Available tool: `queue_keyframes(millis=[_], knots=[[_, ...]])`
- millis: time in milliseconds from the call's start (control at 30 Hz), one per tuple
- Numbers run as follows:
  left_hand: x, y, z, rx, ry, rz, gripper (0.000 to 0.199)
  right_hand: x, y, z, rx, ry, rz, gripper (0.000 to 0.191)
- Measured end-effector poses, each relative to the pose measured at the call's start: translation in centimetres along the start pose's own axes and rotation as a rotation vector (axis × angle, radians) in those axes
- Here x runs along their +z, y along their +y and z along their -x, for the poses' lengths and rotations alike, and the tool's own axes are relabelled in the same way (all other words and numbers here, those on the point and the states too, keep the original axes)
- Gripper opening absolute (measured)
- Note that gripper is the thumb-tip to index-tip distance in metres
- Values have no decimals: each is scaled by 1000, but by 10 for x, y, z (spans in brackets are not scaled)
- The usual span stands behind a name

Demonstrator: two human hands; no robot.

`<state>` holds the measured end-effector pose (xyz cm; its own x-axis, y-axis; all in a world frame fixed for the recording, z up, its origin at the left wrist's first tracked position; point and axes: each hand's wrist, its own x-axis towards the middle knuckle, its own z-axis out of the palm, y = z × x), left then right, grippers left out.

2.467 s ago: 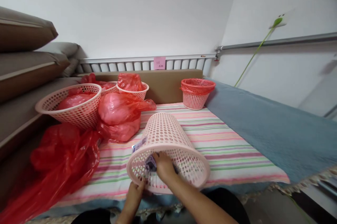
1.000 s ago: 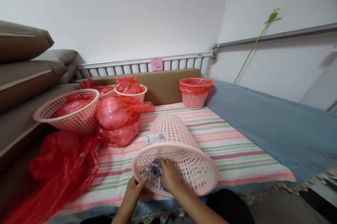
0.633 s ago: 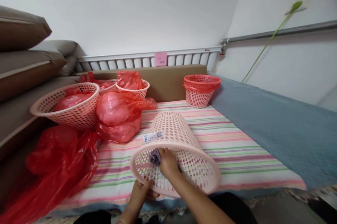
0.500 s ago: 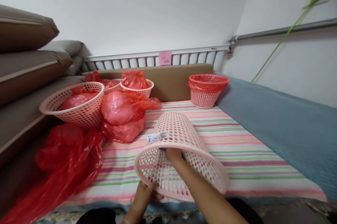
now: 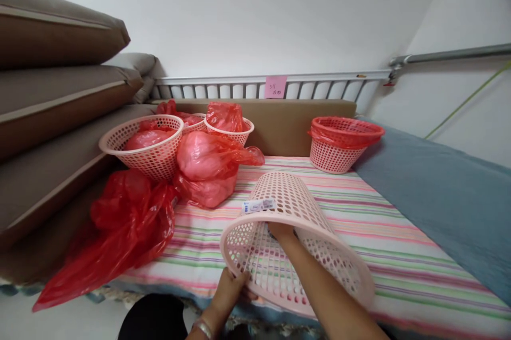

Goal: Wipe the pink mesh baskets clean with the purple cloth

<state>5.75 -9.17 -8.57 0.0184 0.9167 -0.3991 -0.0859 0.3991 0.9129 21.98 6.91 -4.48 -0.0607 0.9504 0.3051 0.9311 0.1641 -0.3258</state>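
Observation:
A pale pink perforated plastic basket (image 5: 285, 193) lies on its side on the striped cloth (image 5: 403, 255), its open mouth towards me. A white label (image 5: 258, 206) is stuck near the upper rim. At the lower left of that rim, my left hand (image 5: 236, 285) is closed with the thumb inside and the fingers beneath. My right hand (image 5: 282, 230) reaches deep into the basket. Its fingers are curled on a small dark bluish thing, mostly hidden, against the inner wall.
Pink baskets (image 5: 159, 156) holding red plastic bags stand at the left. A filled red bag (image 5: 205, 175) and a loose red bag (image 5: 131, 223) lie before them. A red-rimmed basket (image 5: 335, 154) stands at the back right. Cushions (image 5: 59, 90) are stacked on the left.
The view has turned left, so everything appears further right. My left hand keeps its grip on the rim, and my right hand stays inside the basket.

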Motion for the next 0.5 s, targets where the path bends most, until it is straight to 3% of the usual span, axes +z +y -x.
queue_keyframes(millis=[100, 267, 400, 500], knots=[[0, 1, 3, 11, 7, -15, 48, -5, -10, 27, 31, -59, 96, 46], [-2, -5, 1, 63, 2, -24, 45, -19, -32, 99, -90, -190, 175, 44], [-3, -9, -5, 148, 1, -24, 37, -26, -44, 151, -141, -228, 106, 44], [-2, -7, -6, 238, 18, -19, 30, -35, -47, 169, -141, -261, 23, 48]])
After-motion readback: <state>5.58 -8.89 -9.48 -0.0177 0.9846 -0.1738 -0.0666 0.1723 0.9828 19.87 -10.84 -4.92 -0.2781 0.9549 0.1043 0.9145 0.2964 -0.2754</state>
